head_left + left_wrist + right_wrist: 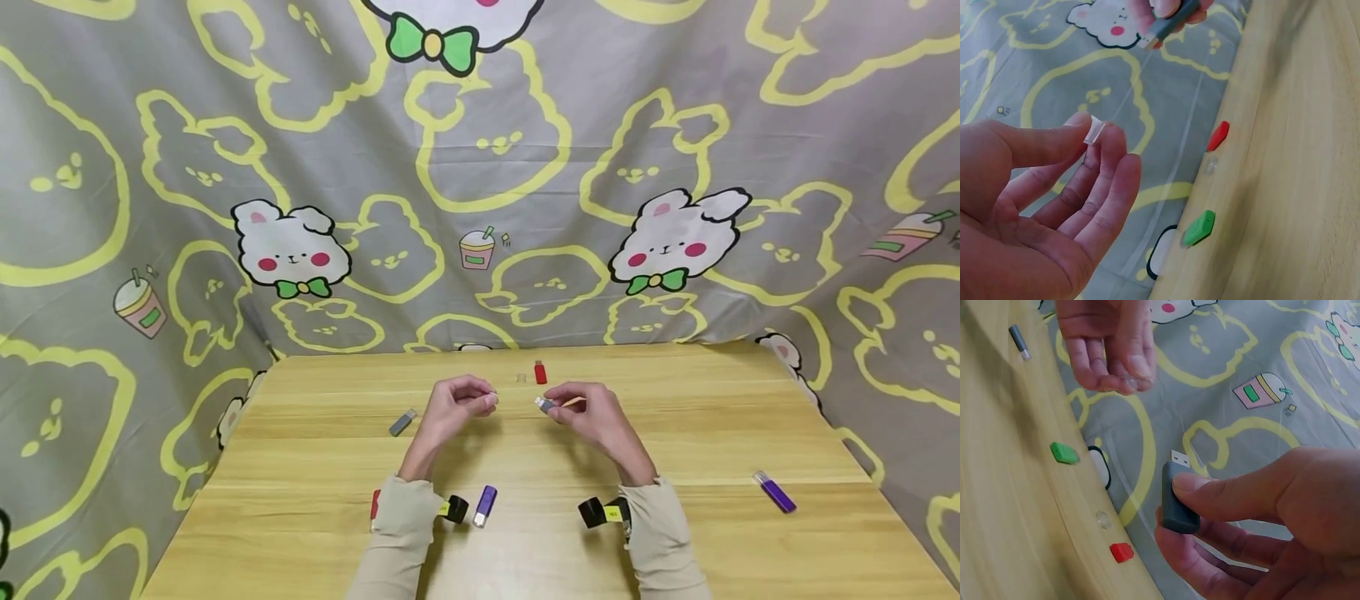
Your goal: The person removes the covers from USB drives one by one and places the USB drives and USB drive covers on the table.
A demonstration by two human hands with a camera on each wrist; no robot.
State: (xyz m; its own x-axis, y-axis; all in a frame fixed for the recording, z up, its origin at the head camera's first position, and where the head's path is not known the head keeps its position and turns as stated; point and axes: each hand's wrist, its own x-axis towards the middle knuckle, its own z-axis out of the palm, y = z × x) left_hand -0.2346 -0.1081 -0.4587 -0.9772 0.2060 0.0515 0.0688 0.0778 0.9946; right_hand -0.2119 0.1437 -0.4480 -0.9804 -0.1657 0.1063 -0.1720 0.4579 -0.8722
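Note:
My left hand (450, 408) pinches a small clear cap (1094, 130) between thumb and index finger, above the table. Opposite it, my right hand (596, 408) holds a dark grey USB flash drive (1175, 497) between thumb and fingers. Its bare metal plug (1179, 458) sticks out, and in the head view it points left toward the cap. A gap separates cap and drive. Behind the hands lies a red USB flash drive (541, 373) with a loose clear cap (521, 378) beside it. The wrist views also show a green USB flash drive (1200, 228), hidden in the head view.
Another grey flash drive (402, 422) lies left of the left hand. One purple flash drive (486, 505) lies between the forearms, another (776, 493) at the right. A red object (376, 505) is partly covered by the left sleeve. A patterned curtain (495, 292) hangs behind the wooden table (712, 417).

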